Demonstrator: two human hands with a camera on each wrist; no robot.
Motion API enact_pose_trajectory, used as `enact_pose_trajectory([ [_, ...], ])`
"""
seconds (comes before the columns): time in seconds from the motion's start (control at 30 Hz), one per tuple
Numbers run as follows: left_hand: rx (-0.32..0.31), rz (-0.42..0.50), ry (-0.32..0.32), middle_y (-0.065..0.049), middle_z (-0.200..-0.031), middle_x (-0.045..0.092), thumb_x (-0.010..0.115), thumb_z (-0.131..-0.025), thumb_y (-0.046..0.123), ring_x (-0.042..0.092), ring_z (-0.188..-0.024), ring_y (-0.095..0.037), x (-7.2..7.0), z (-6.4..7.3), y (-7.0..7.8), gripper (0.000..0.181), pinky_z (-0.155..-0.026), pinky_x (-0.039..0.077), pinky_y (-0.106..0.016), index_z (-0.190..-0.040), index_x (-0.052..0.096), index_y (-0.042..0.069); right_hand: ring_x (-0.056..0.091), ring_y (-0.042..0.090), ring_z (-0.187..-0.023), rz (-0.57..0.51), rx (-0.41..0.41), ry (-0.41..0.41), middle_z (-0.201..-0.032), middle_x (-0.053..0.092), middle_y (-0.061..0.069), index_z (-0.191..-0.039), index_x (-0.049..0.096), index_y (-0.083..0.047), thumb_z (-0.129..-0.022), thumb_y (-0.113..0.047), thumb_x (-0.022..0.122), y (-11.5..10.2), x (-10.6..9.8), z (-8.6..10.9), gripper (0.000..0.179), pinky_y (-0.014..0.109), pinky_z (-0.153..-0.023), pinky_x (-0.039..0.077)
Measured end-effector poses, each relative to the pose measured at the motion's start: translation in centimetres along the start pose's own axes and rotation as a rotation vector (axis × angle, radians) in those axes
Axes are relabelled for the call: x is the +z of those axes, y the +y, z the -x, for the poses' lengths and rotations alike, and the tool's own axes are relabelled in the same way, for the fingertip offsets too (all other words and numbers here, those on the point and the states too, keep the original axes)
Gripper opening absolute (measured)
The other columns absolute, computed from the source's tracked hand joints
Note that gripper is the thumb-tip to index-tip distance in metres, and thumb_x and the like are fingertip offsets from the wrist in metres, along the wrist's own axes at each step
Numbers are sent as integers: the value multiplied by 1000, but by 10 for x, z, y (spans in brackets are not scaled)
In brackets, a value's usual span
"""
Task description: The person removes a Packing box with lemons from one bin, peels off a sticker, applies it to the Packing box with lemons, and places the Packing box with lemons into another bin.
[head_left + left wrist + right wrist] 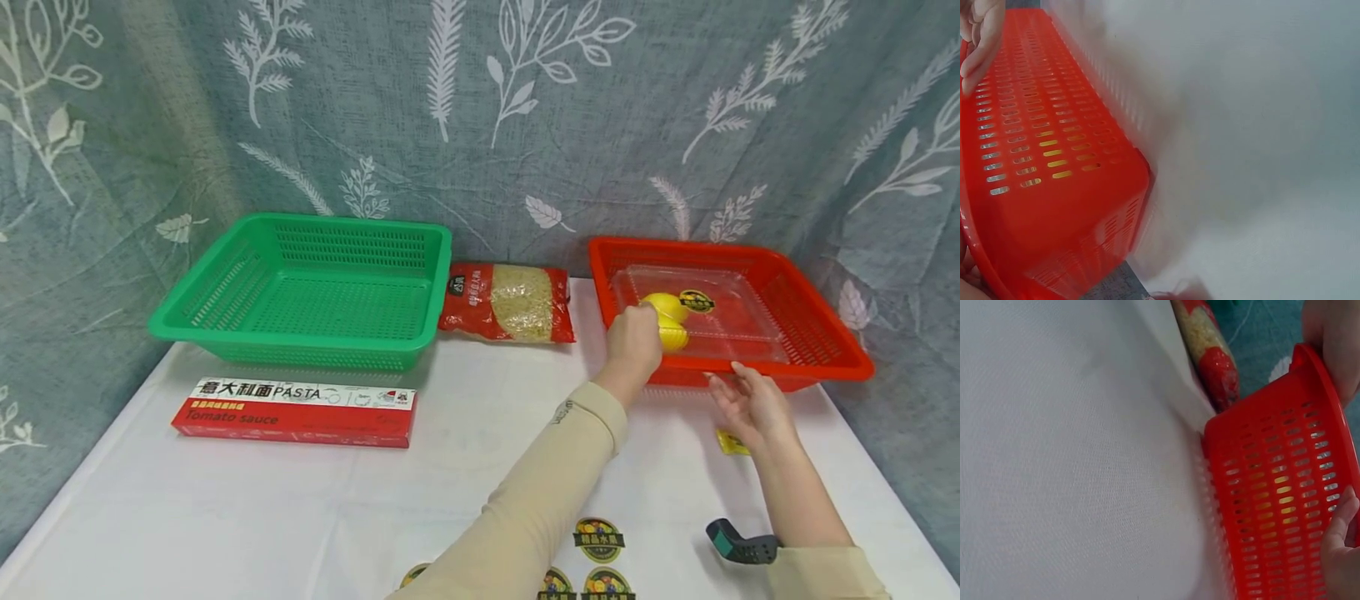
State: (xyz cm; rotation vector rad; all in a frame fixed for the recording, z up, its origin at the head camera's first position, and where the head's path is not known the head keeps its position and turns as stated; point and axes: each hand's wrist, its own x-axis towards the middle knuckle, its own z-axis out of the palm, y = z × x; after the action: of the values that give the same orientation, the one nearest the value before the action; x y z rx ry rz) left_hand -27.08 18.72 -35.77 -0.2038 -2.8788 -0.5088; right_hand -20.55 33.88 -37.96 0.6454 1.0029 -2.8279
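Observation:
In the head view, a clear plastic box (738,321) with a round fruit sticker (697,301) lies in the red basket (832,354). Yellow lemons (666,310) show at the box's left end. My left hand (634,342) reaches over the basket's front left corner with curled fingers at the box's corner. Its fingertips are hidden, so the grip on the box is only partly visible. My right hand (756,408) touches the basket's front rim with loose fingers, its thumb outside in the right wrist view. Through the basket's slots, yellow shows in both wrist views.
A green basket (300,342) stands at the back left, with a pasta box (292,414) before it. Between the baskets lies a red pasta bag (517,304). Several fruit stickers (598,540) are on the front of the table. A yellow packet (731,442) lies near my right wrist.

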Motion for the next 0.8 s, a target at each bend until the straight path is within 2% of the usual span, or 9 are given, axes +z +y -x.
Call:
enact_pose_trajectory([
  [0.1,25,11,11,2,-90,67,65,-84,27,64,-78,-11,1,-1,0,23,-65,52,-21,-104,62,15,61,20,-85,4,-7,-15,-104,51,2,-117,36,-21,-88,-14,60,-1,-1,-1,38,29,-82,50],
  [0.23,33,22,26,2,-87,67,62,-86,27,65,-76,-12,1,0,-1,20,-63,52,-20,-102,62,15,62,20,-85,8,2,-17,-100,56,2,-120,36,-23,-87,-15,61,-1,-2,0,42,30,-84,49],
  [0.3,38,46,35,1,-86,67,61,-86,26,64,-74,-12,1,0,-2,18,-63,52,-19,-99,62,14,63,20,-85,20,13,-17,-98,59,2,-118,40,-22,-87,-16,62,-3,-3,0,39,31,-84,49],
  [0.4,45,125,30,1,-84,66,60,-86,23,63,-70,-12,-2,2,-3,15,-62,51,-18,-97,64,13,63,20,-85,62,32,-35,-94,61,3,-114,46,-19,-87,-19,62,-5,-6,0,31,29,-84,48],
  [0.53,24,311,-25,0,-87,65,58,-87,19,56,-61,-10,-10,5,-6,25,-59,48,-15,-111,64,11,64,21,-83,137,71,-67,-90,62,4,-112,45,-19,-87,-23,62,-8,-9,1,31,29,-83,49],
  [0.67,35,468,-67,-2,-91,65,57,-88,16,47,-47,-9,-19,9,-15,35,-50,43,-12,-122,59,11,65,20,-84,283,110,-121,-90,64,3,-117,37,-20,-87,-28,60,-8,-10,4,39,31,-85,48],
  [0.8,117,496,-55,-4,-83,63,57,-88,15,42,-42,-8,-29,11,-29,34,-45,39,-11,-122,58,7,65,14,-88,524,67,-218,-93,66,-3,-117,35,-17,-90,-37,53,-6,-11,9,38,29,-83,49],
])
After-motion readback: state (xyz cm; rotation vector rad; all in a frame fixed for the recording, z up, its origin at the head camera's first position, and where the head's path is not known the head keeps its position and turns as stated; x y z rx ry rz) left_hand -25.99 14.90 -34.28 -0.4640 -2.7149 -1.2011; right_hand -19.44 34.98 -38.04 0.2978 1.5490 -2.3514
